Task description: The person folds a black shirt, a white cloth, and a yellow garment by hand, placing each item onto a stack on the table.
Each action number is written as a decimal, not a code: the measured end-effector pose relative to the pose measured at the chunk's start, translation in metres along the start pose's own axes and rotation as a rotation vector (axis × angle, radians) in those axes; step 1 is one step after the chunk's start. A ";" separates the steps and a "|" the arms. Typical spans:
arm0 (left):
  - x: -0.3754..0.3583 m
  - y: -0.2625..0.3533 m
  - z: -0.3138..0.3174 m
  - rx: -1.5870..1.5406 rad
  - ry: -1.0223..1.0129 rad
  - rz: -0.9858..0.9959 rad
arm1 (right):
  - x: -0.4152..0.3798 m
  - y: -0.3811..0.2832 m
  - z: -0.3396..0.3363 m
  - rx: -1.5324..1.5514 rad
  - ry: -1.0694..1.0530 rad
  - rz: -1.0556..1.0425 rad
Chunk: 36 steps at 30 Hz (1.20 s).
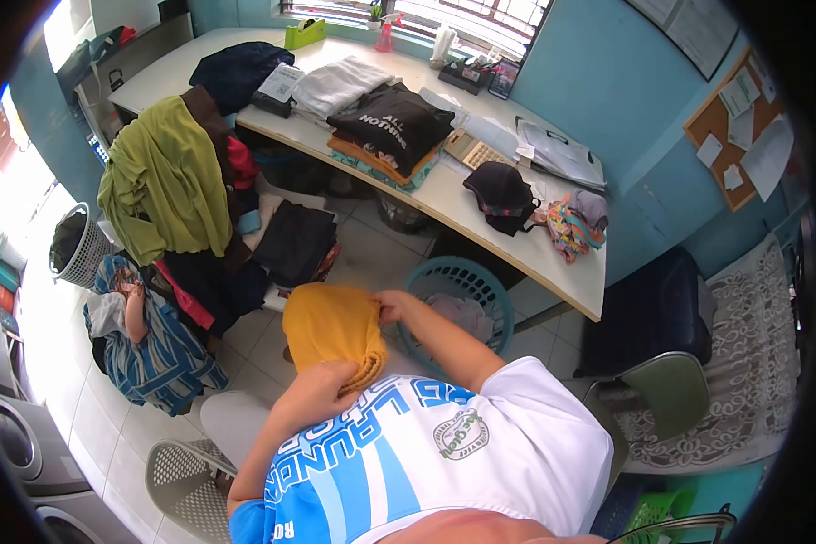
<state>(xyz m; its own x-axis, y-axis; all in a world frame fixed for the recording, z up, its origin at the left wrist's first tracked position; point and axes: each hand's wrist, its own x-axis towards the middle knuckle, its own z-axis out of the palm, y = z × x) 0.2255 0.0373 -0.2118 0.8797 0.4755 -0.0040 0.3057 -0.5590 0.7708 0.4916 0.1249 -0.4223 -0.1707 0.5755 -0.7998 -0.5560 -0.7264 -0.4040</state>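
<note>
A mustard-yellow garment (329,322), with a gathered or ribbed edge, is held over my lap. My left hand (333,377) grips its lower side by that edge, with the fingers curled in. My right hand (391,306) pinches its upper right side, and part of the fingers is hidden by the cloth. Just beyond the garment sits a stack of folded dark clothes (295,243). Close to my right forearm, a light blue laundry basket (501,295) on the floor has pale cloth inside.
A white table (517,249) carries folded clothes (392,127), a black cap (499,190) and papers. Left stands a heap with a green cloth (168,181). Beside it is another person in blue stripes (159,354). Chairs (186,494) and washing machines (18,440) stand nearby.
</note>
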 end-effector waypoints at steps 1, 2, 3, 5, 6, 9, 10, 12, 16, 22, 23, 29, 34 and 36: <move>0.000 0.000 0.000 -0.002 0.004 0.011 | -0.003 0.002 0.000 0.074 -0.001 0.058; 0.000 0.000 0.000 -0.004 0.009 0.011 | -0.006 0.004 0.001 0.148 -0.003 0.117; -0.001 0.001 0.000 -0.008 0.013 0.010 | -0.003 0.004 -0.003 0.141 -0.074 0.102; -0.002 0.002 0.000 0.001 0.026 0.018 | 0.007 0.005 -0.016 0.131 -0.216 0.076; -0.003 0.001 0.000 0.013 0.033 0.028 | 0.005 0.002 -0.020 0.142 -0.269 0.040; -0.004 0.003 0.001 0.007 0.037 0.042 | 0.000 -0.017 -0.021 0.174 -0.339 -0.062; -0.004 0.004 0.000 -0.002 0.037 0.045 | -0.002 -0.022 -0.018 0.182 -0.304 -0.090; -0.004 0.010 0.000 -0.041 0.071 0.057 | -0.002 -0.022 -0.014 0.195 -0.218 -0.086; 0.001 0.007 0.009 0.007 0.220 0.234 | 0.015 -0.003 -0.003 0.338 -0.011 0.130; -0.001 -0.001 0.006 -0.184 -0.306 -0.101 | 0.057 0.020 -0.015 0.321 0.082 0.142; 0.000 -0.002 0.007 -0.177 -0.318 -0.069 | 0.057 0.014 -0.015 0.298 0.105 0.077; 0.009 -0.019 0.028 -0.286 -0.366 0.074 | 0.039 -0.026 -0.005 0.070 0.240 -0.522; 0.008 0.004 0.007 -0.327 -0.413 0.018 | -0.009 -0.041 0.049 -0.251 0.391 -0.918; 0.010 0.004 0.005 -0.353 -0.416 0.016 | -0.006 -0.034 0.060 -0.447 0.356 -1.061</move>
<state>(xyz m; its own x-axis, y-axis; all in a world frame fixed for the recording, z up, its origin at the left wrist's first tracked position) 0.2369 0.0362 -0.2121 0.9750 0.1197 -0.1870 0.2131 -0.2677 0.9396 0.4629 0.1687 -0.3766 0.4739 0.8802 -0.0256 0.0593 -0.0608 -0.9964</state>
